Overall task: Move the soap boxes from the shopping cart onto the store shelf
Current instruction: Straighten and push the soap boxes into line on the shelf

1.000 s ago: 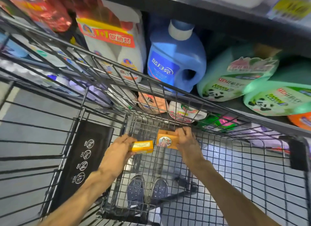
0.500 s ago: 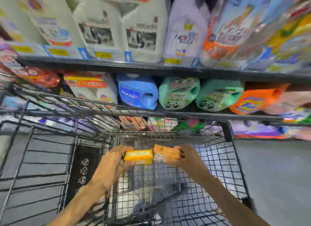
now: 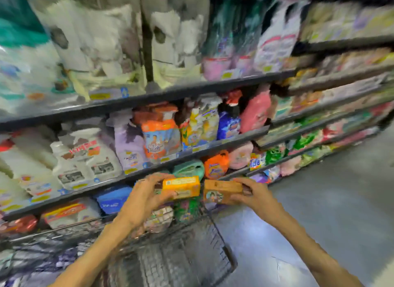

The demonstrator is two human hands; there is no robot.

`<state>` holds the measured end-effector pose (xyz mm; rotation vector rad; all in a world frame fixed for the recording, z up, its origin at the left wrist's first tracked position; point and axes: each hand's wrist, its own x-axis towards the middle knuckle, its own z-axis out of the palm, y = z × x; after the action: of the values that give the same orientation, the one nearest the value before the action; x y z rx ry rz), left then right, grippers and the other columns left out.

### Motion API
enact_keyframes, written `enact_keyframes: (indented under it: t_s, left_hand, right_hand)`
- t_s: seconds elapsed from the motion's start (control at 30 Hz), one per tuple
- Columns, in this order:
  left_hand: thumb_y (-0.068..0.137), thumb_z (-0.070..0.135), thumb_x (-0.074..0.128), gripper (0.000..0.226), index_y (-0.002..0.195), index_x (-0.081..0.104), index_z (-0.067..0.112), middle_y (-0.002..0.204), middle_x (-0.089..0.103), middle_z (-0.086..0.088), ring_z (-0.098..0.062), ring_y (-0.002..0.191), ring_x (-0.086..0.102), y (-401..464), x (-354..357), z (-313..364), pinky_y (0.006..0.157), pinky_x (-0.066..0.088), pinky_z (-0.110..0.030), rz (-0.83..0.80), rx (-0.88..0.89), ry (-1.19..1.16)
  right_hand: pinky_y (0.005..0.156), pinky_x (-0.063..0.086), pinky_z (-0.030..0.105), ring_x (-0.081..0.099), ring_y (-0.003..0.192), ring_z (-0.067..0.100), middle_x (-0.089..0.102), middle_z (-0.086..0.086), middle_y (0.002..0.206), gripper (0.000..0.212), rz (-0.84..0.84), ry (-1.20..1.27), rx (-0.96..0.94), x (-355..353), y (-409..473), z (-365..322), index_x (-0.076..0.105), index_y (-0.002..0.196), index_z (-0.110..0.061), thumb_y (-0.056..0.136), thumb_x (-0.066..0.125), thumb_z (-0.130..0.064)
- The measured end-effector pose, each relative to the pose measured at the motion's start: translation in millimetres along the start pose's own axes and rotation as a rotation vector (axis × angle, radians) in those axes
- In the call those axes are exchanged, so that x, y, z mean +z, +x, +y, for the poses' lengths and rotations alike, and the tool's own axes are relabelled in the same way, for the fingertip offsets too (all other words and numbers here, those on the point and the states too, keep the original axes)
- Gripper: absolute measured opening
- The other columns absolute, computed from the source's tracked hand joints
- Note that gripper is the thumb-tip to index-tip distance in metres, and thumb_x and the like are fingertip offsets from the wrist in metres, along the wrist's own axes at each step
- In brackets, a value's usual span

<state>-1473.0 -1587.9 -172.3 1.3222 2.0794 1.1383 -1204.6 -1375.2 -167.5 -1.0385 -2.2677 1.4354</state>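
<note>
I hold two soap boxes up in front of me, one in each hand, above the far end of a dark wire shopping cart [image 3: 170,263]. My left hand [image 3: 145,198] is clamped on a yellow soap box [image 3: 181,187]; the fingers curl over its top and the thumb presses from below. My right hand [image 3: 253,196] grips an orange-brown soap box [image 3: 221,191] by its right end, and a small picture shows on the face turned toward me. The two boxes sit side by side at the same height, just apart, with a narrow gap between them. Both are out of the cart and not on any shelf.

Beyond my hands runs a long store shelf [image 3: 191,153] with several dark tiers, tilted in the view. The tiers are packed with laundry products: white detergent jugs [image 3: 85,158] on the left, an orange refill pouch [image 3: 160,137] near the middle, a pink bottle [image 3: 255,111] further right, and an orange jug [image 3: 216,164] just above the boxes. A blue bottle [image 3: 113,199] lies on a lower tier beside my left hand. The whole scene is smeared by motion, so the labels are unreadable and what look like large white packs on the top tier may be something else. Grey floor [image 3: 330,201] stretches away on the right.
</note>
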Motion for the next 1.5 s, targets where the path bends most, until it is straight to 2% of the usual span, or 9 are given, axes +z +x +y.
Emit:
enact_keyframes:
  t_s: [0.1,0.27,0.43,0.57,0.7,0.77,0.97,1.3,1.5]
  left_hand:
    - [0.077,0.055,0.075,0.051,0.12,0.067,0.03,0.109,0.072,0.016,0.002,0.101,0.066,32,18,73,0.091,0.052,-0.028,-0.021,0.119,0.015]
    - [0.071,0.066,0.073,0.055,0.116,0.069,0.034,0.107,0.073,0.017,-0.001,0.099,0.069,83,76,164,0.088,0.057,-0.036,-0.07,0.248,-0.034]
    - [0.073,0.052,0.079,0.053,0.119,0.068,0.029,0.108,0.075,0.011,-0.007,0.099,0.071,130,162,245,0.089,0.058,-0.043,-0.085,0.293,-0.092]
    - [0.078,0.044,0.081,0.048,0.121,0.067,0.029,0.113,0.074,0.01,-0.009,0.104,0.071,175,241,307,0.093,0.056,-0.045,-0.105,0.346,-0.099]
    - [0.079,0.029,0.084,0.043,0.119,0.07,0.023,0.108,0.074,0.013,0.0,0.097,0.07,216,294,358,0.09,0.055,-0.033,-0.081,0.374,-0.064]
    - [0.081,0.025,0.083,0.04,0.119,0.07,0.024,0.108,0.074,0.013,0.002,0.097,0.069,235,311,374,0.089,0.056,-0.03,-0.073,0.383,-0.062]
    - [0.083,0.029,0.081,0.039,0.12,0.069,0.029,0.11,0.072,0.016,0.001,0.101,0.068,310,341,394,0.09,0.057,-0.035,-0.003,0.392,-0.057]
    - [0.083,0.04,0.078,0.042,0.123,0.066,0.034,0.117,0.069,0.019,0.001,0.109,0.064,460,354,392,0.096,0.054,-0.038,0.185,0.356,-0.025]
    - [0.085,0.036,0.078,0.042,0.125,0.065,0.033,0.116,0.067,0.021,0.004,0.107,0.062,508,351,391,0.094,0.052,-0.025,0.323,0.27,0.041]
  right_hand:
    - [0.072,0.043,0.001,0.061,0.079,-0.02,0.065,-0.013,0.097,0.05,0.108,-0.046,-0.038,-71,-23,-8,0.06,0.119,-0.012,0.076,0.078,0.007]
    - [0.084,0.048,0.01,0.066,0.095,-0.005,0.068,-0.008,0.109,0.05,0.25,-0.057,-0.101,-189,-59,10,0.061,0.119,-0.027,0.079,0.079,-0.002]
    - [0.08,0.05,0.01,0.066,0.09,-0.008,0.066,0.001,0.113,0.047,0.327,0.004,-0.108,-304,-80,48,0.06,0.12,-0.015,0.082,0.073,0.007]
    - [0.082,0.053,0.016,0.067,0.097,-0.002,0.066,0.004,0.116,0.048,0.372,-0.002,-0.134,-403,-83,85,0.063,0.115,-0.028,0.082,0.074,0.005]
    - [0.086,0.057,0.029,0.069,0.101,0.008,0.066,0.0,0.119,0.05,0.411,0.012,-0.131,-477,-72,115,0.065,0.116,-0.037,0.083,0.076,-0.002]
    - [0.088,0.058,0.038,0.07,0.103,0.014,0.066,-0.004,0.117,0.05,0.414,0.021,-0.143,-503,-60,123,0.066,0.116,-0.041,0.084,0.076,-0.005]
    - [0.093,0.056,0.042,0.065,0.109,0.013,0.065,-0.012,0.115,0.049,0.417,-0.01,-0.171,-562,10,143,0.065,0.117,-0.043,0.084,0.077,-0.009]
    - [0.094,0.054,0.033,0.064,0.109,0.008,0.067,-0.014,0.111,0.046,0.295,-0.045,-0.232,-623,187,152,0.063,0.119,-0.037,0.086,0.074,-0.008]
    - [0.091,0.055,0.03,0.065,0.105,0.005,0.068,-0.012,0.111,0.045,0.174,-0.052,-0.279,-640,279,142,0.062,0.119,-0.035,0.087,0.073,-0.006]
